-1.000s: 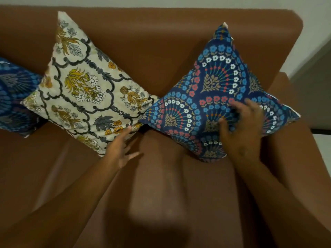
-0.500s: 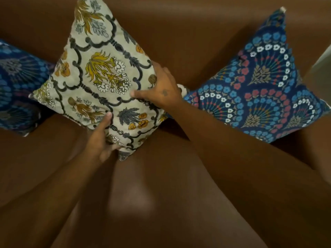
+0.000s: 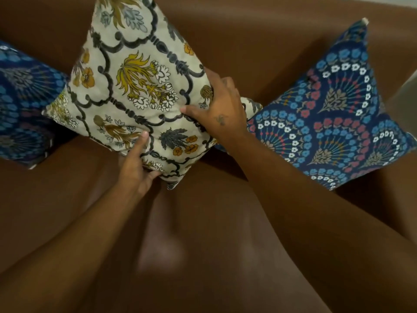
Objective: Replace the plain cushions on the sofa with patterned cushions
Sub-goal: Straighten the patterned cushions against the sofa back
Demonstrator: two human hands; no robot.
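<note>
A cream cushion with yellow flowers and dark scrollwork (image 3: 135, 86) stands on one corner against the back of the brown sofa (image 3: 248, 53). My left hand (image 3: 135, 168) grips its lower edge near the bottom corner. My right hand (image 3: 222, 109) clasps its right edge, thumb on the front face. To the right leans a dark blue cushion with fan-shaped flower pattern (image 3: 334, 123), free of both hands. Another dark blue patterned cushion (image 3: 24, 105) lies at the far left, partly cut off by the frame. No plain cushion is in view.
The brown sofa seat (image 3: 203, 233) fills the lower half of the view, crossed by both my forearms. A sliver of pale wall or floor (image 3: 406, 91) shows at the right edge beyond the sofa.
My right hand left the blue cushion on the right and moved to the cream cushion's right edge. My left hand closed on its lower edge. The view came closer and lower.
</note>
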